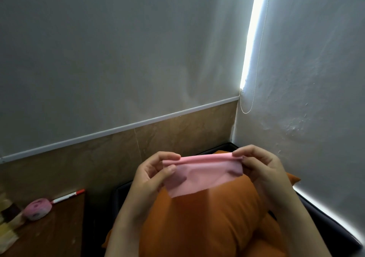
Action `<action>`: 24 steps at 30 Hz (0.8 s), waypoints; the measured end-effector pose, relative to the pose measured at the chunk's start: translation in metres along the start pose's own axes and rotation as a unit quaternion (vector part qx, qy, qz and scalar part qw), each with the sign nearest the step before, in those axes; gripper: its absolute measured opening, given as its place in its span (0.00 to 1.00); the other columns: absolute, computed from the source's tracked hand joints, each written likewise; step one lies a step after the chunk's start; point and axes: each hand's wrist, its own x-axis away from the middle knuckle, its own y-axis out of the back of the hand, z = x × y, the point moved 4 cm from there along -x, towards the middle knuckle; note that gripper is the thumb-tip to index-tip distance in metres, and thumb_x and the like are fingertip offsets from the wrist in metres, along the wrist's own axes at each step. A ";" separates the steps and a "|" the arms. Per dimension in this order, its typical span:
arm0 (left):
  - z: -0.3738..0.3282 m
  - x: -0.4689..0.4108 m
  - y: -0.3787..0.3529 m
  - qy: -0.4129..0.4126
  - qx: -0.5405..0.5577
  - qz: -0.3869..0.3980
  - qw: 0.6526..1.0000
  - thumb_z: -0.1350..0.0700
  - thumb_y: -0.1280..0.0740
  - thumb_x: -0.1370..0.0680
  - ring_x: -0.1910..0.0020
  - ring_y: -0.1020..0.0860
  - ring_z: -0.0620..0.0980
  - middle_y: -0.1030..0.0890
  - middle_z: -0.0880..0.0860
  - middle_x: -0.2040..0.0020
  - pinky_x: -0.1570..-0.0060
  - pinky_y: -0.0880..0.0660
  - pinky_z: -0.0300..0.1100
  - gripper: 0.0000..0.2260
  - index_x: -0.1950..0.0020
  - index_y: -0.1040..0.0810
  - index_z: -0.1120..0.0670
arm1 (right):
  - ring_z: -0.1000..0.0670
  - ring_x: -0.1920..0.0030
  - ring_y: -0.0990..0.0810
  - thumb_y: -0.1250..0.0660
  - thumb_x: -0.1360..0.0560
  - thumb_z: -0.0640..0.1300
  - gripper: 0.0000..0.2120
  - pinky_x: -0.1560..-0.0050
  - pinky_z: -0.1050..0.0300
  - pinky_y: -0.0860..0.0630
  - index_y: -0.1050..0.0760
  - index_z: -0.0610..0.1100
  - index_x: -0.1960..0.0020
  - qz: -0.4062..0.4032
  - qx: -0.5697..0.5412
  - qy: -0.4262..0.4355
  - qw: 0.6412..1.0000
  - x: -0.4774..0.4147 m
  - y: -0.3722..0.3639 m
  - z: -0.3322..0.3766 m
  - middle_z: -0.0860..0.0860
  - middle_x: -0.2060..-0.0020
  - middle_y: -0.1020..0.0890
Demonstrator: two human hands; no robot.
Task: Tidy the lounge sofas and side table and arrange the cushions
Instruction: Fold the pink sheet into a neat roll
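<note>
The tidying looks partway through, as far as I can judge. The left hand (156, 175) and the right hand (260, 166) each pinch one end of the folded top edge of a small pink cloth (201, 175), fingers curled round it. They hold it stretched in the air above an orange cushion (207, 221) on the dark sofa (320, 215) in the corner. The cloth is thin, soft and matte, hanging as a rough rectangle; the cushion is plump and smooth. On the wooden counter (59, 233) to the left lie a round pink case (37, 209) (perhaps a tape measure), a white pen (68, 196) with a red cap, and a striped knitted piece (7, 223). Clearing these and arranging the cushion probably remain.
</note>
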 end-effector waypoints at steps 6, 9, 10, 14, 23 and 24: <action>-0.007 0.003 -0.002 -0.029 -0.071 -0.044 0.996 0.59 0.30 0.26 0.59 0.19 0.42 0.17 0.48 0.59 0.61 0.23 0.34 0.03 0.55 0.17 0.55 | 0.51 0.59 0.18 0.25 0.32 0.47 0.06 0.59 0.61 0.21 0.17 0.45 0.59 0.012 0.045 0.020 0.999 0.006 -0.005 0.012 0.46 0.61 0.16; -0.008 0.003 -0.003 -0.026 -0.094 -0.047 0.994 0.63 0.30 0.26 0.57 0.18 0.44 0.16 0.47 0.57 0.59 0.21 0.37 0.07 0.50 0.19 0.53 | 0.50 0.59 0.17 0.28 0.32 0.35 0.06 0.59 0.62 0.21 0.20 0.41 0.54 -0.008 0.076 0.041 0.996 0.006 -0.004 0.012 0.45 0.61 0.17; -0.009 0.003 -0.002 -0.026 -0.100 -0.053 0.993 0.63 0.29 0.26 0.56 0.18 0.43 0.16 0.46 0.56 0.58 0.20 0.38 0.09 0.49 0.20 0.52 | 0.50 0.58 0.16 0.29 0.30 0.33 0.09 0.57 0.62 0.20 0.21 0.41 0.51 -0.007 0.078 0.035 0.996 0.006 -0.006 0.012 0.44 0.60 0.16; -0.006 0.004 0.001 -0.023 -0.096 -0.069 0.993 0.63 0.27 0.28 0.53 0.18 0.46 0.16 0.48 0.54 0.56 0.19 0.42 0.11 0.49 0.19 0.51 | 0.50 0.54 0.15 0.32 0.27 0.29 0.15 0.54 0.64 0.21 0.19 0.46 0.47 -0.001 0.090 0.029 0.995 0.008 -0.007 0.011 0.47 0.56 0.15; -0.008 0.006 -0.006 -0.017 -0.052 -0.039 0.998 0.62 0.34 0.23 0.56 0.17 0.47 0.16 0.51 0.57 0.62 0.21 0.36 0.04 0.51 0.20 0.56 | 0.48 0.59 0.16 0.36 0.22 0.36 0.08 0.58 0.55 0.19 0.21 0.46 0.52 -0.001 0.129 0.022 0.991 0.012 -0.009 0.012 0.45 0.61 0.15; -0.007 0.006 -0.006 -0.008 -0.050 -0.030 0.998 0.60 0.34 0.23 0.56 0.17 0.49 0.17 0.51 0.57 0.63 0.21 0.38 0.04 0.51 0.20 0.55 | 0.46 0.60 0.17 0.36 0.22 0.37 0.09 0.59 0.52 0.21 0.20 0.49 0.53 0.000 0.138 0.020 0.990 0.012 -0.008 0.011 0.43 0.62 0.16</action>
